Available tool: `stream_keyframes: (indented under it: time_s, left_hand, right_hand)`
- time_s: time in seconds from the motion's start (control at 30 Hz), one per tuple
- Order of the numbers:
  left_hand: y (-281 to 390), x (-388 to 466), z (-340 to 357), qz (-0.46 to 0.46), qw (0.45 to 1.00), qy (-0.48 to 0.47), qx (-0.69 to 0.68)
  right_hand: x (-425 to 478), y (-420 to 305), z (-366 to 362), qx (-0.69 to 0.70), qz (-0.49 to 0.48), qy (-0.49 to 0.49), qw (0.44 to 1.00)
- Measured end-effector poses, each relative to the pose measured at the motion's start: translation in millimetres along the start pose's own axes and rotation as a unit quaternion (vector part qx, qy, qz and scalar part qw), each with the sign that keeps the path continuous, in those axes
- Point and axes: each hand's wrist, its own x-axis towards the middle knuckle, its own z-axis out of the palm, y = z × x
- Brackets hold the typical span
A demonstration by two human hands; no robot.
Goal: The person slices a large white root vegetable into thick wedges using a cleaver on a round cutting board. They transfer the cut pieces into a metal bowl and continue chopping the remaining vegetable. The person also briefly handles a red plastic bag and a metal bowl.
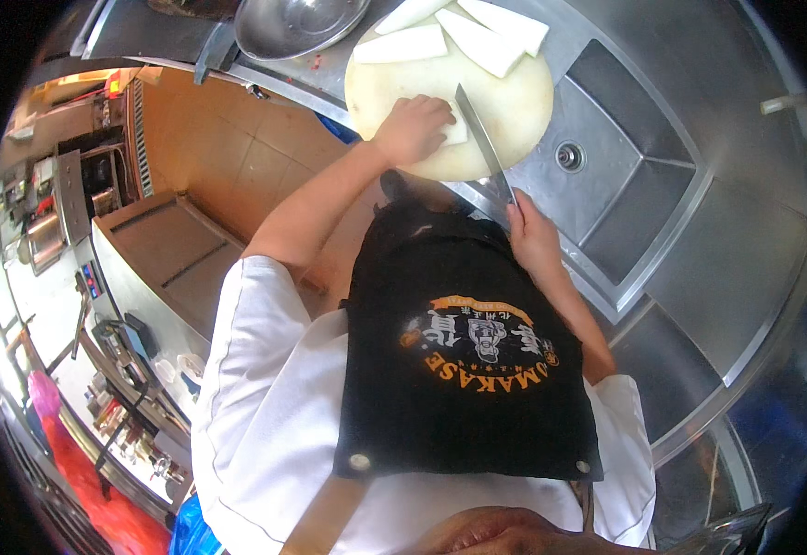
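Note:
On a round, pale cutting board, my left hand presses down on a short white vegetable piece, its fingers curled over it. My right hand grips the handle of a wide-bladed kitchen knife beside the board's near edge. The blade lies just right of the white piece, its tip pointing away from me. Whether it touches the piece I cannot tell. Several longer white vegetable pieces rest at the far side of the board. Part of the held piece is hidden under my left fingers.
A metal bowl stands left of the board's far end. To the right is a stainless steel sink with a drain. The counter's front edge runs along the board's near left side. Shelves with kitchenware stand at the far left.

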Motion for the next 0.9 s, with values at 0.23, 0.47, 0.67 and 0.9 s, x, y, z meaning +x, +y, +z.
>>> stream_keyframes:
  time_s: [0.23, 0.47, 0.67, 0.9]
  left_hand:
    - [4.0, -1.1, 7.0, 0.023, 0.998, -0.023, -0.054]
    - [2.1, 9.0, 2.2, 0.073, 0.993, -0.082, -0.037]
    - [0.6, 5.0, 2.4, 0.095, 0.993, -0.059, -0.047]
    - [-0.2, 7.9, 0.2, 0.089, 0.993, -0.074, -0.036]
  right_hand:
    - [-12.9, -8.1, -3.7, -0.012, -0.052, 0.053, 0.997]
    - [-22.5, -18.4, -7.1, -0.017, -0.013, 0.016, 1.000]
    - [-10.8, -7.3, -6.8, -0.047, -0.019, 0.001, 0.999]
    - [-8.2, -13.0, -10.2, -0.042, 0.003, -0.008, 0.999]
